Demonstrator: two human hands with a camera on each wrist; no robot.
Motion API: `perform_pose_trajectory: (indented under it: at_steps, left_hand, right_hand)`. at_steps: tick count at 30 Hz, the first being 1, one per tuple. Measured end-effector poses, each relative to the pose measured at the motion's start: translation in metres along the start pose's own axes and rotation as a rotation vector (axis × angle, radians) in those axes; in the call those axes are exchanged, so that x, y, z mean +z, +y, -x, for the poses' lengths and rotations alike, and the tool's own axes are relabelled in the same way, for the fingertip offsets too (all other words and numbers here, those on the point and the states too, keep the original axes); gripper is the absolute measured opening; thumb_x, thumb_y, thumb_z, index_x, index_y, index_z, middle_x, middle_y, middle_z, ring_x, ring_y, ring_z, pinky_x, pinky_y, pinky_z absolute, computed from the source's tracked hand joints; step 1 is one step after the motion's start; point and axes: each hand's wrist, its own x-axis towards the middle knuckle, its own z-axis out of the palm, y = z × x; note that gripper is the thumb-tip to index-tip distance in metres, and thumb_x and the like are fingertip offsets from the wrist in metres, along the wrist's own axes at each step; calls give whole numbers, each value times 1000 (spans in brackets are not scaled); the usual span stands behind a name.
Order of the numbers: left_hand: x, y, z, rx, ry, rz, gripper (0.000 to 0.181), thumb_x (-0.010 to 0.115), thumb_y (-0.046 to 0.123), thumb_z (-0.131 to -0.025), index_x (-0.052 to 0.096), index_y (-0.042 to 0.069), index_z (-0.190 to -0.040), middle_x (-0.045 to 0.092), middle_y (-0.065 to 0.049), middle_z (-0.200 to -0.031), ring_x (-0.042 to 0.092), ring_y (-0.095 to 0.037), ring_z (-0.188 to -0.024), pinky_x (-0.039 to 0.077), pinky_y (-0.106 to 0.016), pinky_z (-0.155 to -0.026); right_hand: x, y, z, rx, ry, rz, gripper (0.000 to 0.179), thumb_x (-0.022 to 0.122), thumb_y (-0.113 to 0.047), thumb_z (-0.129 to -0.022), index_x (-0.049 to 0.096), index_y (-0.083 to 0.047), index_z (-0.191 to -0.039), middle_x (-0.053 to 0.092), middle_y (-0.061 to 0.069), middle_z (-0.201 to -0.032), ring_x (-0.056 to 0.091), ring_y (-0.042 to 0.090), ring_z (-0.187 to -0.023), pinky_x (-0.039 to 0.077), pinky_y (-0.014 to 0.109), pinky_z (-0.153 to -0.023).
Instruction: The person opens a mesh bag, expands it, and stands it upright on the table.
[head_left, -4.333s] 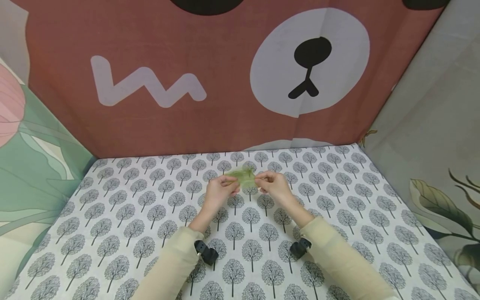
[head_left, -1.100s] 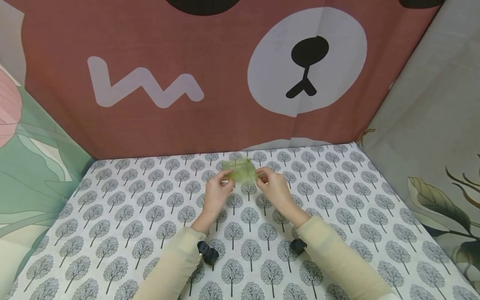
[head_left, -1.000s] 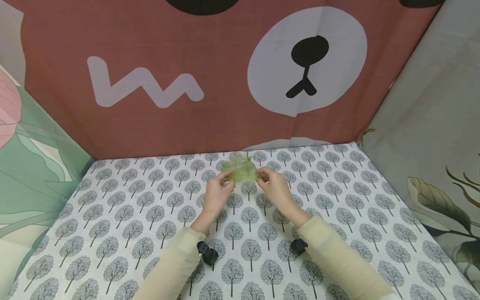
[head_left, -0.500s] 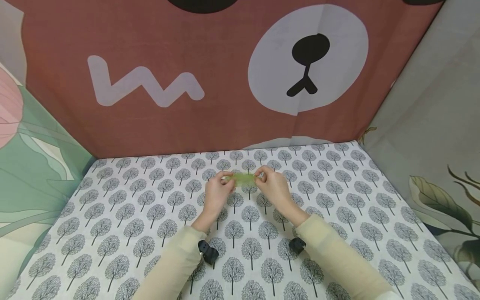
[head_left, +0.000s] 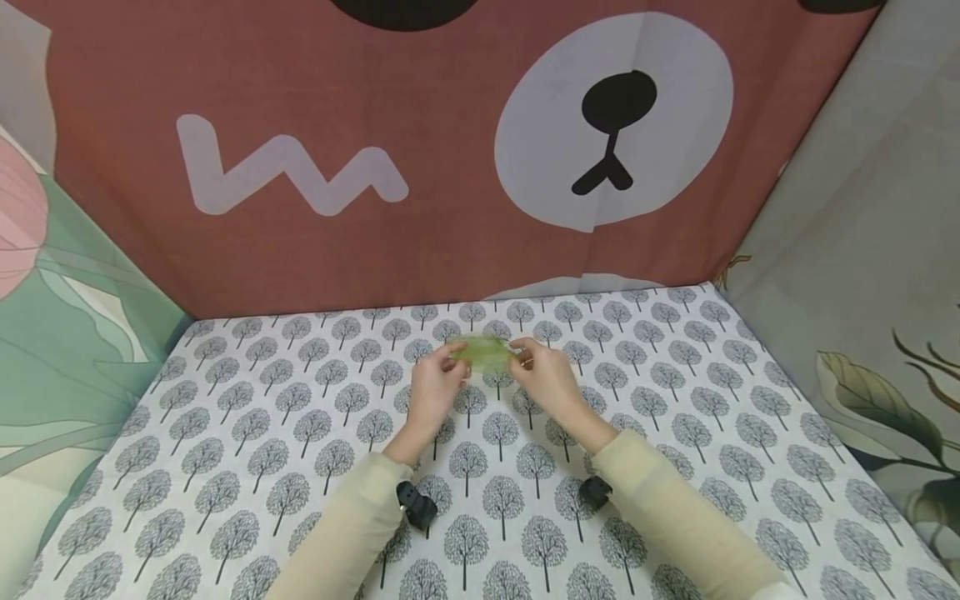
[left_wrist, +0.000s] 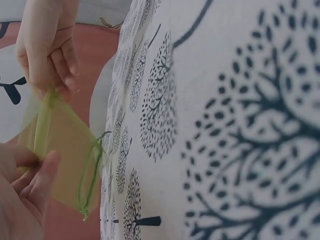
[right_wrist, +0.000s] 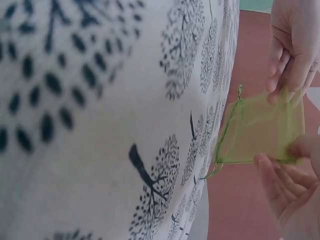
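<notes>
A sheer yellow-green drawstring pouch (head_left: 486, 355) is stretched between the two hands, held above the patterned cloth. My left hand (head_left: 435, 385) pinches one end between thumb and fingers. At the opposite end my right hand (head_left: 550, 381) pinches the pouch in the same way. In the left wrist view, a green drawstring (left_wrist: 84, 182) hangs along the pouch's lower edge, away from the pinched edge. The right wrist view shows the see-through pouch (right_wrist: 250, 132) with its string ends dangling close to the cloth. Nothing can be made out inside it.
A white cloth with dark tree prints (head_left: 498, 500) covers the table. Behind it hangs a reddish-brown curtain (head_left: 337, 258) with a bear face. Printed curtains stand at the left (head_left: 97, 333) and right (head_left: 847, 250). Both wrists carry small black cameras (head_left: 417, 506).
The pouch was spread wide a second ago, then appeared as a narrow strip half a second ago. Now more of its face shows again. Both hands keep their pinch and have barely shifted.
</notes>
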Motion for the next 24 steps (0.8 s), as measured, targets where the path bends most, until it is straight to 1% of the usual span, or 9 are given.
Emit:
perform_pose_trajectory:
  at_steps: [3,6,7,12,14,16,18,21,24]
  left_hand:
    - [1,1,1,16,-23,-12,35,56,-1,-89,60,-1,-124,72,-24,-95,71,-33,-75,61,-31,-59]
    - [2,1,1,21,-39,-1,37,54,-2,-89,58,-2,-126,71,-25,-101,72,-33,-79,62,-32,-62]
    - [2,1,1,21,-37,0,37,54,-2,-89,58,-1,-126,71,-25,-101,72,-33,-79,62,-31,-61]
    - [2,1,1,26,0,11,39,54,-4,-89,57,1,-128,72,-23,-95,71,-32,-76,58,-29,-51]
    - [2,1,1,36,15,25,39,54,-4,-89,57,0,-128,72,-24,-95,71,-33,-76,58,-31,-53]
    - [2,1,1,44,29,43,39,54,-4,-89,56,0,-128,71,-25,-98,71,-34,-78,60,-33,-58]
    - [2,1,0,63,44,46,39,53,-4,-90,56,0,-128,70,-26,-101,71,-34,-80,60,-31,-56]
    - [2,1,0,92,67,32,38,54,-2,-90,57,1,-128,70,-25,-104,71,-34,-81,53,-20,-46]
    - [3,1,1,111,90,17,37,57,0,-90,59,3,-127,71,-22,-103,71,-31,-79,43,-15,-40]
  right_hand:
    - [1,0,0,14,0,-40,25,56,-7,-91,64,3,-114,72,18,-89,55,11,-53,40,14,-39]
    - [0,0,1,20,25,-51,21,57,-5,-91,65,2,-109,71,16,-82,46,9,-47,35,13,-37]
    - [0,0,1,18,38,-44,20,59,-6,-90,66,1,-107,70,14,-79,45,8,-46,34,13,-37]
    - [-1,-1,2,-27,112,-5,17,64,-7,-86,66,-3,-103,63,6,-64,40,7,-43,30,13,-36]
    - [-1,0,2,-48,134,1,19,63,-7,-86,65,-2,-104,58,4,-59,37,6,-42,27,12,-36]
    - [-1,0,1,-59,151,3,21,62,-6,-85,63,0,-106,54,2,-56,35,6,-41,24,12,-36]
    - [0,1,2,-62,159,-1,23,61,-5,-85,62,1,-107,54,2,-55,34,6,-41,24,12,-36]
    - [1,1,1,-65,168,-29,26,59,-3,-85,60,2,-110,63,8,-65,45,9,-44,32,13,-37]
    - [2,0,2,-81,182,-67,28,57,-2,-86,58,2,-114,70,14,-82,62,16,-58,48,15,-46]
